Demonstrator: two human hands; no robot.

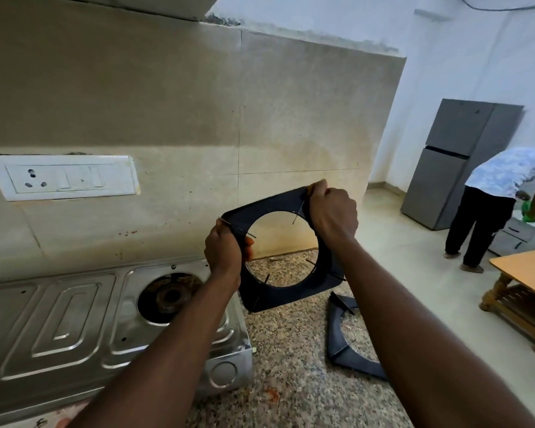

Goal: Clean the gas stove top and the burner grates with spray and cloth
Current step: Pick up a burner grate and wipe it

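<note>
**Second grate lifted off, on its way to the counter**

The speckled stone countertop [291, 381] runs along the tiled wall. The steel gas stove [74, 319] takes up its left part, and its right-hand burner [170, 296] is bare and looks rusty.

A dark square burner grate [294, 296] is held tilted in the air above the stove's right edge, facing the person. The left hand [224, 248] has its fingers curled round the grate's left side. The right hand [332, 214] is closed over its top right corner.

Another grate [334, 335] lies flat on the countertop, right of the stove and towards the right edge, partly hidden by the right forearm.

I judge this step to be clearing the grates off before wiping. The held grate is best lowered flat just beside the other one, without overlapping it. That keeps the thin prongs from catching or scratching. Neither spray nor cloth is in view on this countertop.
</note>
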